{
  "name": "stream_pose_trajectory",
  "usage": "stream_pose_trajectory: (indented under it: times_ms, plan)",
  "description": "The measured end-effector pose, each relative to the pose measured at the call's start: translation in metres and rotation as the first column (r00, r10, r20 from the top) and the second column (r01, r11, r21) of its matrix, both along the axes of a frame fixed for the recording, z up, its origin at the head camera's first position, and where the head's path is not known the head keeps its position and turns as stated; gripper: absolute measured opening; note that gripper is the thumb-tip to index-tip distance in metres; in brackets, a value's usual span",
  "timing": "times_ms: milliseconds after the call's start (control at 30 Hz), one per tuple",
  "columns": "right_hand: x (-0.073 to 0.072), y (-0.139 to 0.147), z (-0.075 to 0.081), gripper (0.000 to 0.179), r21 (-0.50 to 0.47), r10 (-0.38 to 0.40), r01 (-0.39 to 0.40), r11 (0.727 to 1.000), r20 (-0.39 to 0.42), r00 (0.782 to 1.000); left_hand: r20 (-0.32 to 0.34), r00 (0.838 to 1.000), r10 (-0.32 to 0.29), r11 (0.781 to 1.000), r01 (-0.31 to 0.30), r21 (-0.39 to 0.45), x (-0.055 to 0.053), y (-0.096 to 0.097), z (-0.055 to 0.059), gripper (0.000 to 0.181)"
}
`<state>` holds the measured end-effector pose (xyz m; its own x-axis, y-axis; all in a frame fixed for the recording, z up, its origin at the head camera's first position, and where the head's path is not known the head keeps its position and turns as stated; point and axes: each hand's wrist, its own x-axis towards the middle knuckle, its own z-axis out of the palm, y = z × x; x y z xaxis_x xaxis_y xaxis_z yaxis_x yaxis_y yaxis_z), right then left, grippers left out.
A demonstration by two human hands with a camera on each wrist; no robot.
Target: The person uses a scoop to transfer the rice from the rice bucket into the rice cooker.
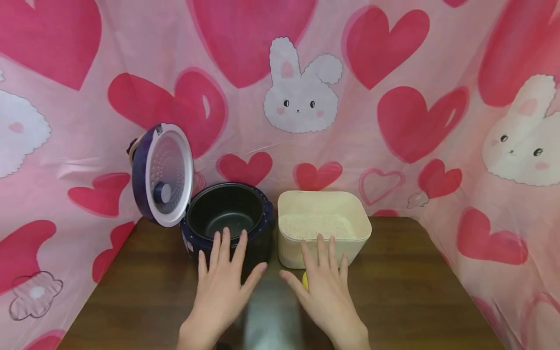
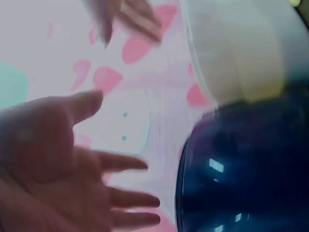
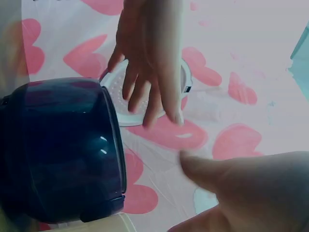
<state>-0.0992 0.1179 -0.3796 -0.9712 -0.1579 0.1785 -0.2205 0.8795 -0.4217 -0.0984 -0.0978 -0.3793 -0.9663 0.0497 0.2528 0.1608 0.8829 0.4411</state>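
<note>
Both hands are spread palm down above the table in the head view, holding nothing. My left hand [image 1: 220, 291] is in front of a dark blue rice cooker [image 1: 259, 253], its fingertips overlapping the front rim in this view. The cooker's lid [image 1: 168, 146] stands raised at its left, and the black inner pot [image 1: 232, 221] shows no contents. My right hand [image 1: 327, 296] hovers before a cream plastic bin [image 1: 288, 253] holding whitish grains that look like rice [image 1: 317, 226]. A small yellow thing [image 1: 305, 280] peeks out by the right thumb, mostly hidden by the hand.
Cooker and bin stand side by side at the back of a dark wooden table [image 1: 402, 291]. A pink cloth [image 1: 245, 131] with hearts and rabbits hangs close behind them and along both sides. The raised lid leans out past the table's left back corner.
</note>
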Motion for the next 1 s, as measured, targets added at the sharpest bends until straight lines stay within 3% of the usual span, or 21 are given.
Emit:
stream_pose_trajectory:
  times_ms: [133,233,400,567,733,800,900,1000]
  plan:
    - [0.004,0.005,0.0,0.079,0.029,-0.009,0.009,1.0,0.006,1.0,0.017,0.992,0.128,0.983,-0.129,0.134,-0.005,-0.02,0.01,0.08]
    - [0.006,0.01,-0.001,0.077,0.025,-0.02,0.019,1.0,0.039,0.999,0.087,0.975,0.203,0.955,-0.217,0.2,-0.009,-0.039,0.012,0.078]
    - [0.011,0.022,-0.004,0.073,0.074,-0.061,0.053,0.996,0.113,0.992,0.203,0.938,0.283,0.925,-0.323,0.202,-0.016,-0.068,-0.001,0.08]
    - [0.016,0.036,-0.017,0.057,0.215,-0.066,0.03,0.976,0.161,0.985,0.268,0.917,0.294,0.925,-0.344,0.162,-0.025,-0.095,-0.022,0.09]
    - [0.019,0.053,-0.031,0.053,0.325,-0.031,-0.023,0.945,0.159,0.987,0.254,0.931,0.263,0.923,-0.319,0.216,-0.039,-0.107,-0.034,0.091]
    - [0.02,0.059,-0.035,0.053,0.348,-0.024,-0.049,0.936,0.204,0.979,0.235,0.941,0.242,0.916,-0.301,0.265,-0.046,-0.109,-0.037,0.088]
    - [0.022,0.066,-0.047,0.054,0.363,-0.011,-0.089,0.927,0.265,0.964,0.176,0.959,0.222,0.877,-0.275,0.395,-0.059,-0.113,-0.044,0.079]
    - [0.023,0.07,-0.063,0.053,0.355,0.001,-0.118,0.927,0.313,0.95,0.15,0.964,0.218,0.781,-0.265,0.566,-0.072,-0.116,-0.049,0.076]
